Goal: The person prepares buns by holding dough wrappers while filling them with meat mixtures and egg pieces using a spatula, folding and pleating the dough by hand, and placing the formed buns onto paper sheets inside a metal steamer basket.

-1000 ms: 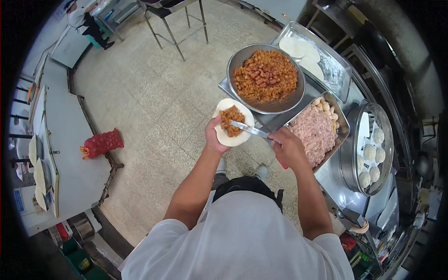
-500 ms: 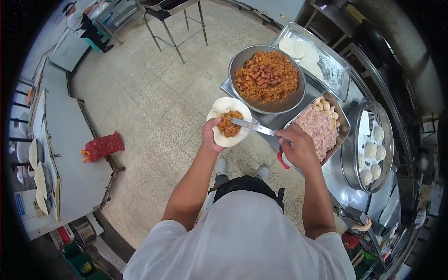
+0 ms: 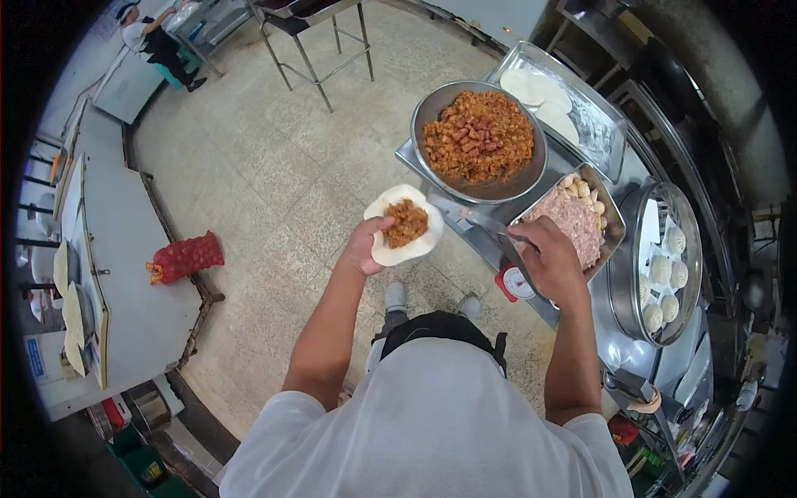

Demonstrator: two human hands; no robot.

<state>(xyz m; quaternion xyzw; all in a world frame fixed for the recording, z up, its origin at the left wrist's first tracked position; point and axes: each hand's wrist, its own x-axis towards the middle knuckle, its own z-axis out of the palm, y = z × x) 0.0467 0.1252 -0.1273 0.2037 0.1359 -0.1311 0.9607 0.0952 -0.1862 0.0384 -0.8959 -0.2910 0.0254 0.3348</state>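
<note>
Resting on my left hand [image 3: 366, 246] is a round dough wrapper [image 3: 422, 247], its edge slightly curled, with my thumb over the near side. A mound of orange-brown filling [image 3: 407, 222] sits in its middle. My right hand [image 3: 551, 261] is closed around the handle of a flat metal spatula [image 3: 466, 215], whose blade is blurred and points left, apart from the wrapper. Under that hand lies a metal tray [image 3: 615, 235] of pink minced meat [image 3: 554, 222] with pale lumps at one corner. Beyond it stands a steel bowl [image 3: 420, 162] heaped with orange-brown filling.
A red dial scale [image 3: 516, 284] sits by the table edge. At right, a round steamer [image 3: 628, 314] holds several pleated buns [image 3: 661, 270]. A rectangular tray [image 3: 599, 148] bears flat wrappers. Left on the floor lies a red net sack [image 3: 187, 258]. Another person [image 3: 158, 46] works far off.
The spatula has come away from the filling on the wrapper, moving right with my right hand toward the meat tray. The wrapper in my left hand has shifted and tilted slightly.
</note>
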